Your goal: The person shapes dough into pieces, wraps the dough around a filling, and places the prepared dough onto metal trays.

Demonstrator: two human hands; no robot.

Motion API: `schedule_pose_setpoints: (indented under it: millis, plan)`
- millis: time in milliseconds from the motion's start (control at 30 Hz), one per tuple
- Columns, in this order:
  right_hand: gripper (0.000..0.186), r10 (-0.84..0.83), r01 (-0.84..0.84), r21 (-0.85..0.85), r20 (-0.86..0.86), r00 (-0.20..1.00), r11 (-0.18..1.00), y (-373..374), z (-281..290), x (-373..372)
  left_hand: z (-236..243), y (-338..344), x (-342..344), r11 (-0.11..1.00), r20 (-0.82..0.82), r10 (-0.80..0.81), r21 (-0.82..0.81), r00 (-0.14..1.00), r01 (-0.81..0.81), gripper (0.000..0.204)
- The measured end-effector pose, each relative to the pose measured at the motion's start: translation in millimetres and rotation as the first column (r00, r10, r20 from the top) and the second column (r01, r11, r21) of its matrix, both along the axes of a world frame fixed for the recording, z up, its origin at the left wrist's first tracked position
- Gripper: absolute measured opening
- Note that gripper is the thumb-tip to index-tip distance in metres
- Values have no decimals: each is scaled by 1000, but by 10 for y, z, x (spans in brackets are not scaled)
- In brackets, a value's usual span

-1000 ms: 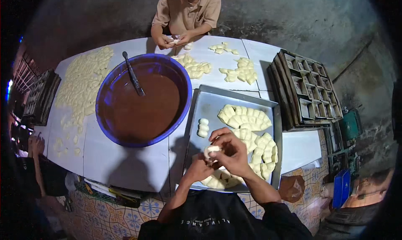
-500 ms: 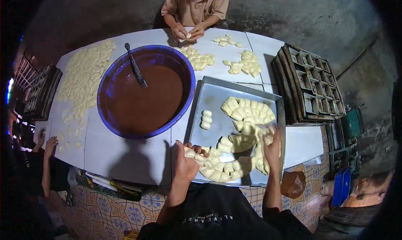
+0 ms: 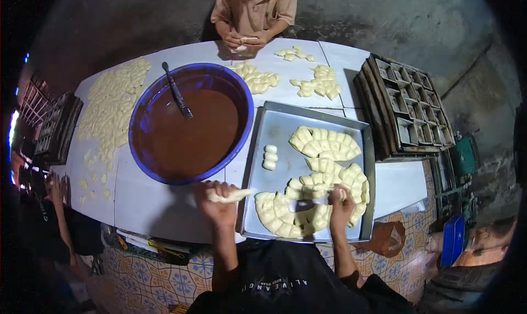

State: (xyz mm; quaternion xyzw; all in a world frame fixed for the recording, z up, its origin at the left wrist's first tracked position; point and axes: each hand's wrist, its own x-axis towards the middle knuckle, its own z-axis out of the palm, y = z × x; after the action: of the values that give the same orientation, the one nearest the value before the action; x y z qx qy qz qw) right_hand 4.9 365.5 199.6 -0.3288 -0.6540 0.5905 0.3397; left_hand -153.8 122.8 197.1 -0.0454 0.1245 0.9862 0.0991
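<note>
My left hand [image 3: 220, 205], just left of the tray, is closed around a pale strip of dough [image 3: 233, 195] whose free end points toward the tray. Over the lower right of the tray, my right hand [image 3: 341, 211] has its fingers pinched on a small piece of dough [image 3: 340, 193], partly hidden by the fingers. The shallow metal tray [image 3: 273, 126] holds curved rows of joined dough pieces [image 3: 326, 144]. Near its left wall lies a short separate row of small dough balls [image 3: 270, 157].
Left of the tray stands a blue basin [image 3: 136, 152] of brown liquid with a brush [image 3: 177, 92] in it. More dough [image 3: 112, 100] covers the table's left. Stacked baking moulds [image 3: 409, 105] stand at right. Across the table, a person's hands [image 3: 244, 41] handle dough; another person's arm shows at left.
My left hand has moved left and up, off the tray's edge, with the dough strip now stretched out from it. My right hand has drawn slightly nearer and left, fingers now pinched together.
</note>
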Motion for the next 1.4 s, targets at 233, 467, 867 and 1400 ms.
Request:
schedule_pose_setpoints:
  millis: [233,467,867,1400]
  plan:
    - [75,182,-696,395,780,599,599,125,-7,227,252,146,303,960,-157,-188,-237,970,148,23]
    - [30,564,-671,27,519,643,741,-195,-9,-58,336,649,495,931,-136,-263,-297,955,214,20]
    - [31,579,-569,-150,28,815,808,-454,48,-146,160,900,743,728,-294,-326,-685,899,40,39]
    - [57,208,-529,340,654,727,778,221,-37,116,94,356,397,952,16,-207,-227,978,206,49]
